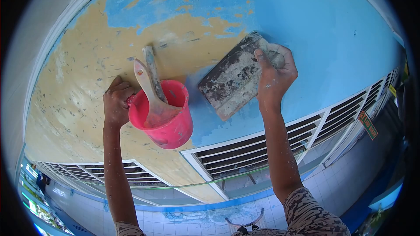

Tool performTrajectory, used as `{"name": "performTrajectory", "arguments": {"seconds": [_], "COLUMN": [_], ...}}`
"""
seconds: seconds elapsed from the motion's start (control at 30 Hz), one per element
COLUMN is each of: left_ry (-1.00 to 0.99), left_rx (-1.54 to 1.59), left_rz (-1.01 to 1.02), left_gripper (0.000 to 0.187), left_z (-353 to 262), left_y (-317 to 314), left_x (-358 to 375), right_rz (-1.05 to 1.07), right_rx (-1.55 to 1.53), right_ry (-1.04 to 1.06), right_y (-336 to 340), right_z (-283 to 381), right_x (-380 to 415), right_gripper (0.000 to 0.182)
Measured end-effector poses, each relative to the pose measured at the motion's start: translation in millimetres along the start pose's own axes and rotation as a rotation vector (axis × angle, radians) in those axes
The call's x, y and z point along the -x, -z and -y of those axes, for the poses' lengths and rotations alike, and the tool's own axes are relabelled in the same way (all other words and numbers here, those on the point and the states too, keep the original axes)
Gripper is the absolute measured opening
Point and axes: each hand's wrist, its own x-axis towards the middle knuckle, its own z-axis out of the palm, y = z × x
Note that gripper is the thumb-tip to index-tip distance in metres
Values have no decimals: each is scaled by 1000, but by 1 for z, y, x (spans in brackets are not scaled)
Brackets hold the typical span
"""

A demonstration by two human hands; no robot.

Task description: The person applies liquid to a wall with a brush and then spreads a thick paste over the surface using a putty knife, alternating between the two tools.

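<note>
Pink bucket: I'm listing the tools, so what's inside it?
A pale brush and a narrower, smeared handle stick up from the pink bucket. Their lower ends and the bottom are hidden, so any paint there can't be confirmed.

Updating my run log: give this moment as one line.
left hand: pink container, by handle | inside: brush, stick-like tool | right hand: smeared flat tool | wall: part tan, part blue

So you've got both arms up in front of you, elbows pretty straight. Your left hand (118, 102) is curled into a loose fist, forearm (117, 166) close to upright. Your right hand (276, 67) sits a bit higher, thumb (263, 59) laid out over the front, fingers bent round, and that right arm (280, 148) leans slightly, pale specks dotting the skin.
</note>
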Motion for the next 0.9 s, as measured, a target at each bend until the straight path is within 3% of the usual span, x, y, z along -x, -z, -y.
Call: {"name": "performTrajectory", "arguments": {"seconds": [0.1, 0.23, 0.3, 0.53, 0.9], "left_ry": [-25, -10, -5, 6, 4], "left_rx": [39, 28, 13, 10, -16], "left_rz": [-4, 16, 3, 22, 11], "left_gripper": [21, 19, 19, 21, 25], "left_z": [-1, 2, 3, 0, 2], "left_y": [-1, -2, -3, 1, -1], "left_x": [-1, 1, 1, -1, 2], "right_rz": [48, 65, 54, 141, 175], "right_rx": [-17, 5, 102, 28, 120], "right_ry": [63, -22, 91, 58, 187], "right_y": [-12, 1, 2, 6, -13], "right_z": [-1, 4, 1, 0, -1], "right_x": [-13, -9, -6, -16, -8], "right_gripper": [20, 19, 19, 17, 14]}}
